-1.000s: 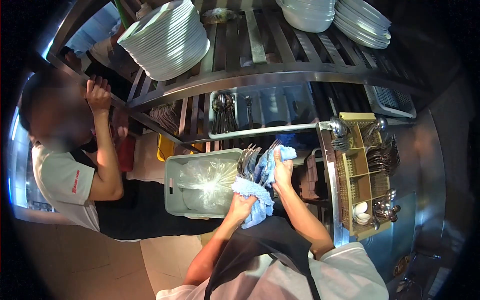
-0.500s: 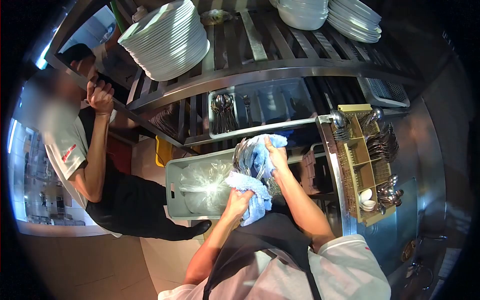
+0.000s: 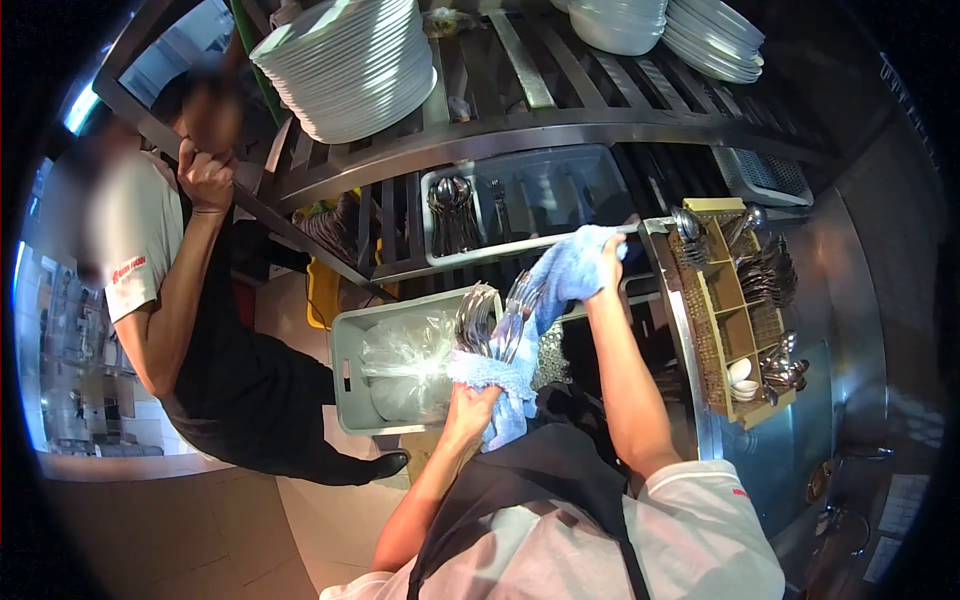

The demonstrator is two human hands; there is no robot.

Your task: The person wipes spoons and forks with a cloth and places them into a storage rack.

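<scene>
A bundle of forks point(image 3: 492, 325) stands upright in my left hand point(image 3: 470, 408), whose fingers are wrapped round its lower end through a light blue cloth point(image 3: 500, 374). The forks fan out into two groups above the cloth. My right hand point(image 3: 608, 268) grips the other end of the cloth, up and to the right, near the front rim of the grey cutlery tray. The cloth stretches between both hands, passing beside the right group of forks. Spoons point(image 3: 452, 215) and a fork lie in separate compartments of the cutlery tray point(image 3: 440, 258).
A grey bin point(image 3: 345, 412) with a clear plastic bag is beyond my left hand. Plates point(image 3: 350, 70) and bowls point(image 3: 618, 22) sit on the metal rack. A beige cutlery caddy point(image 3: 722, 290) stands at right. A person point(image 3: 190, 290) stands at left.
My right hand has moved up and to the right with its end of the cloth, away from the forks. The forks are more spread out and less covered. My left hand has hardly moved.
</scene>
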